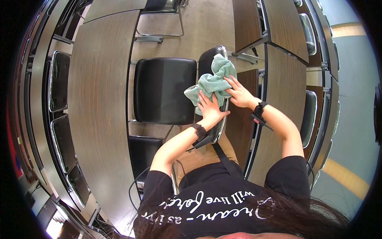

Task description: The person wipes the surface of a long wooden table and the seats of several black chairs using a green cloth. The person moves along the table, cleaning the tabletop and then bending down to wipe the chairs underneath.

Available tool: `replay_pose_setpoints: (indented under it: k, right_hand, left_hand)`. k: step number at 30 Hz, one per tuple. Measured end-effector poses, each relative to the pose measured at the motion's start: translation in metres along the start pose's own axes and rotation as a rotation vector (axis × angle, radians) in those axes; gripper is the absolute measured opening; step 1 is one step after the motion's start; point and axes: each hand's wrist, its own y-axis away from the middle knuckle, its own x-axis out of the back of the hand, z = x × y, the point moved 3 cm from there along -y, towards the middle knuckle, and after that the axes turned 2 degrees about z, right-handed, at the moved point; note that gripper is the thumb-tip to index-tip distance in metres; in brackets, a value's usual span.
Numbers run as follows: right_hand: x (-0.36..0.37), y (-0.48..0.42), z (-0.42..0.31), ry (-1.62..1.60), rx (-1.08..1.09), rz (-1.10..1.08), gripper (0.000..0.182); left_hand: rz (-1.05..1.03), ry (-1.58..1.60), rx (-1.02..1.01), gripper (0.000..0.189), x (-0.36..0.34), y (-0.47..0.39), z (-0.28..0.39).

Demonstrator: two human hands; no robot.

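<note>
A crumpled pale green cloth point(213, 82) lies bunched over the black padded backrest point(206, 61) of a metal-framed chair. My left hand point(211, 108) rests on the cloth's lower part, fingers spread and thumb out over the backrest's edge. To its right, my right hand point(239, 92) touches the cloth's right side near the chrome rim. Whether the fingertips pinch the fabric is hidden in its folds. The chair's black seat point(165, 91) extends to the left of the backrest. A dark band is on each wrist.
A long wood-grain table point(101, 89) runs along the left, and another point(283, 104) along the right with a dark brown panel point(241, 119) below it. Another black chair point(146, 155) stands at lower left, and one point(159, 6) at the top. A table foot point(149, 39) juts over the floor.
</note>
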Motion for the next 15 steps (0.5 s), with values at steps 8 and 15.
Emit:
replay_pose_setpoints:
  k: [8, 15]
  right_hand:
    - [0.024, -0.060, 0.037, 0.406, 0.375, -0.105, 0.051]
    - [0.004, -0.097, 0.053, 0.493, 0.724, 0.039, 0.024]
  left_hand:
    - [-0.067, -0.215, 0.152, 0.111, -0.003, -0.014, 0.022]
    - [-0.175, -0.238, 0.111, 0.107, 0.002, -0.014, 0.015]
